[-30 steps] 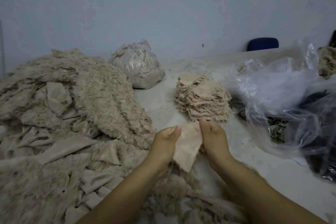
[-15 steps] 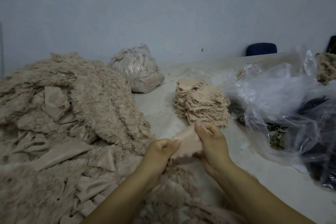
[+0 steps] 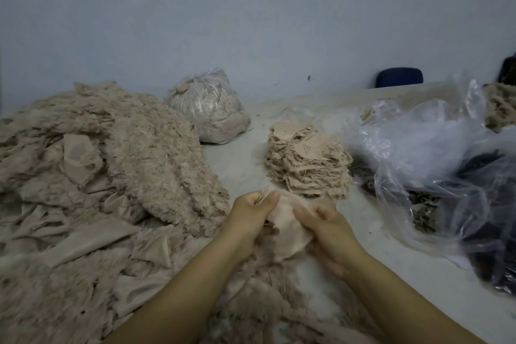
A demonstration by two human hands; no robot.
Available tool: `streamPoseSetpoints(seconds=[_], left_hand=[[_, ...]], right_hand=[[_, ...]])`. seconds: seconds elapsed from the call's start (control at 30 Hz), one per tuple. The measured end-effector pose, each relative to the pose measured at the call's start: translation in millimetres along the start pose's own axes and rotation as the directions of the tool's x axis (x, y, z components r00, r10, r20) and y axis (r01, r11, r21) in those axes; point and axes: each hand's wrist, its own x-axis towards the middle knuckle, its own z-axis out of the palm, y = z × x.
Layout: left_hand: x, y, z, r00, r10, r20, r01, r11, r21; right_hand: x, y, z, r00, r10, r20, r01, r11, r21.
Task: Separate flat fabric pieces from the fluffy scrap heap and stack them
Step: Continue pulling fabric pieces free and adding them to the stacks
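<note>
A beige flat fabric piece hangs between my two hands just in front of the stack. My left hand pinches its upper left edge with curled fingers. My right hand grips its right side, fingers curled over the cloth. The stack of flat beige pieces stands on the table just beyond my hands. The fluffy scrap heap covers the left half of the table and runs under my forearms, with smooth fabric bits mixed in.
A tied clear bag of scraps sits at the back by the wall. Loose clear plastic bags with dark material lie to the right. A blue chair back shows behind the grey table.
Both hands shifted their hold on the fabric piece: the right hand dropped lower and curled onto its right side, and the piece now bunches between the hands instead of hanging flat.
</note>
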Motion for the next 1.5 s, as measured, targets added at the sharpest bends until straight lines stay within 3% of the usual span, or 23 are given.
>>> streamPoseSetpoints(seconds=[0.07, 0.13, 0.2, 0.23, 0.3, 0.37, 0.4, 0.47, 0.53, 0.6, 0.67, 0.77, 0.87, 1.0, 1.13, 1.2, 1.27, 1.33, 1.4, 1.43, 1.5], left_hand=[[7.3, 2.8, 1.3, 0.999, 0.011, -0.041, -0.009, 0.998, 0.064], [15.9, 4.6, -5.4, 0.999, 0.035, -0.042, -0.025, 0.978, 0.206], [20.2, 6.4, -18.5, 0.999, 0.052, -0.012, -0.045, 0.938, 0.345], [19.2, 9.1, -27.2, 0.997, 0.073, 0.023, -0.076, 0.91, 0.407], [12.1, 20.1, -50.9, 0.977, 0.099, 0.189, -0.185, 0.834, 0.52], [-1.4, 34.3, -79.8, 0.887, -0.046, 0.46, -0.293, 0.714, 0.636], [-8.3, 39.4, -93.3, 0.818, -0.171, 0.55, -0.349, 0.613, 0.709], [-19.5, 41.8, -115.7, 0.731, -0.375, 0.571, -0.44, 0.381, 0.813], [-25.9, 33.7, -127.2, 0.734, -0.38, 0.563, -0.497, 0.265, 0.826], [-31.8, 24.0, -127.3, 0.797, -0.192, 0.572, -0.497, 0.331, 0.802], [-39.7, 18.1, -117.5, 0.844, 0.02, 0.537, -0.459, 0.544, 0.702], [-44.8, 10.5, -97.1, 0.869, 0.227, 0.439, -0.461, 0.694, 0.553], [-43.4, 12.1, -85.3, 0.877, 0.3, 0.375, -0.449, 0.79, 0.417], [-40.5, 12.6, -84.7, 0.965, 0.184, 0.186, -0.208, 0.971, 0.12], [-37.2, 10.0, -76.7, 0.987, 0.149, 0.06, -0.148, 0.989, -0.014], [-35.1, 9.4, -69.7, 0.992, 0.119, 0.031, -0.115, 0.989, -0.095], [-32.8, 4.3, -60.5, 0.993, 0.118, 0.025, -0.118, 0.992, -0.036], [-28.3, 1.3, -57.7, 0.982, 0.186, -0.045, -0.183, 0.981, 0.069], [-22.2, 2.6, -66.8, 0.957, 0.269, -0.112, -0.229, 0.931, 0.286], [-18.4, 1.8, -74.6, 0.95, 0.292, -0.109, -0.209, 0.855, 0.475], [-15.9, -4.0, -90.3, 0.951, 0.306, -0.045, -0.147, 0.575, 0.805]], right_hand=[[10.3, -6.5, -7.0, 0.976, -0.121, -0.183, 0.12, 0.993, -0.014], [22.7, -15.5, -15.9, 0.923, -0.266, -0.277, 0.194, 0.945, -0.262], [33.7, -16.6, -28.1, 0.92, -0.292, -0.262, 0.144, 0.872, -0.467], [36.5, -15.2, -33.7, 0.931, -0.268, -0.248, 0.082, 0.814, -0.575], [38.3, -9.7, -42.1, 0.92, -0.327, -0.214, 0.005, 0.556, -0.831], [30.3, -5.9, -36.8, 0.879, -0.46, -0.125, 0.068, 0.38, -0.923], [22.1, -4.1, -28.5, 0.867, -0.493, -0.071, 0.147, 0.39, -0.909], [3.4, 6.0, -5.5, 0.876, -0.476, 0.078, 0.327, 0.466, -0.822], [-16.5, 20.7, 19.4, 0.884, -0.388, 0.259, 0.441, 0.514, -0.736], [-31.6, 30.5, 39.5, 0.874, -0.261, 0.411, 0.483, 0.572, -0.663], [-37.7, 34.5, 53.1, 0.86, -0.186, 0.475, 0.488, 0.571, -0.66], [-39.7, 30.8, 62.0, 0.847, -0.343, 0.406, 0.53, 0.601, -0.598], [-38.5, 19.6, 56.1, 0.897, -0.365, 0.249, 0.44, 0.782, -0.441], [-38.6, 7.8, 42.4, 0.944, -0.278, 0.176, 0.316, 0.918, -0.241], [-38.9, 8.8, 37.5, 0.972, -0.194, 0.133, 0.216, 0.961, -0.171], [-39.1, 9.3, 39.8, 0.979, -0.064, 0.194, 0.094, 0.985, -0.144], [-40.8, 12.7, 42.2, 0.945, 0.061, 0.322, -0.011, 0.988, -0.154], [-46.4, 14.9, 44.9, 0.914, 0.126, 0.386, -0.012, 0.959, -0.284], [-43.8, 17.3, 39.8, 0.94, 0.085, 0.33, 0.044, 0.93, -0.366], [-39.8, 17.4, 34.4, 0.963, 0.049, 0.266, 0.049, 0.935, -0.351], [-34.5, 13.9, 22.9, 0.984, -0.048, 0.171, 0.106, 0.932, -0.346]])
